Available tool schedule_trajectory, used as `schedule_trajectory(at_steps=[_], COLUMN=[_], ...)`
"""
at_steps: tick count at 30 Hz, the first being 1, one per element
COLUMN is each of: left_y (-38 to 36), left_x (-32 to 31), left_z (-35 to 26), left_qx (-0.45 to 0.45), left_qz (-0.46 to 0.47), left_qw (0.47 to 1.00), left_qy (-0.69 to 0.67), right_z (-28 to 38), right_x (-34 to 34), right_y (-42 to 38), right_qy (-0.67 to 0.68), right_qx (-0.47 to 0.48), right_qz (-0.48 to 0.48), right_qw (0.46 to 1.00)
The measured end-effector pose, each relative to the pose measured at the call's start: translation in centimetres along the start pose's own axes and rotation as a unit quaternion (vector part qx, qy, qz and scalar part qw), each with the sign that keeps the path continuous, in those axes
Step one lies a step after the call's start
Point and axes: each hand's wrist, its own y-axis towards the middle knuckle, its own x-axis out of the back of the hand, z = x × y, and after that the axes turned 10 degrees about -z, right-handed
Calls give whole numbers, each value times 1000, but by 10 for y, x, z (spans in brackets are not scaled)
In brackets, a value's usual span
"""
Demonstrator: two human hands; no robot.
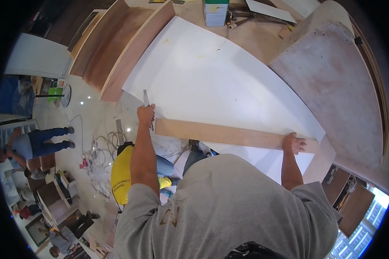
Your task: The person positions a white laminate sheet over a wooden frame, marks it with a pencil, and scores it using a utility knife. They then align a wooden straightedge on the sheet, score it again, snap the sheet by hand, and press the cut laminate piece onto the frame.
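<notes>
My left hand (146, 114) is closed around a slim grey metal tool (146, 98), whose upper end sticks up past the fist and whose lower end shows below it. I cannot tell its exact kind. Close by is the left end of a long plywood strip (220, 134), which lies across a large white sheet (212, 77) with one curved side. Near the strip's other end, my right hand (294, 143) rests on the wood with its fingers apart.
A wooden trough-like frame (125, 54) stands at the upper left, a grey curved panel (333, 82) at the right. A white-and-green container (216, 13) sits at the back beside hand tools (237, 19). A person in a yellow shirt (122, 172) is below my left arm; cables (108, 144) cover the floor.
</notes>
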Motion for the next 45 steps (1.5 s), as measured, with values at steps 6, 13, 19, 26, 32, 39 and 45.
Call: schedule_trajectory(at_steps=[6,13,19,26,32,39,45], left_y=[-3,-2,1,7,1,-15,-80], left_x=[-2,-25,-27,-21,-13,1,46], left_z=[2,-7,-11,-11,-16,-23,-2], left_qx=[-35,-43,-15,-18,-30,-262,-369], left_qz=[-7,34,-61,-14,18,-36,-16], left_qw=[999,998,998,1000,999,851,739], left_qy=[29,-7,1,-6,28,453,564], right_z=[-7,-26,-30,5,8,14,34], right_x=[-4,-19,-41,0,11,-13,11], right_y=[16,39,48,13,8,33,-19], right_qy=[-31,-41,-18,62,73,25,50], right_qx=[16,34,48,59,88,149,139], right_qz=[8,-16,8,10,10,36,12], right_qw=[999,998,999,996,993,988,989])
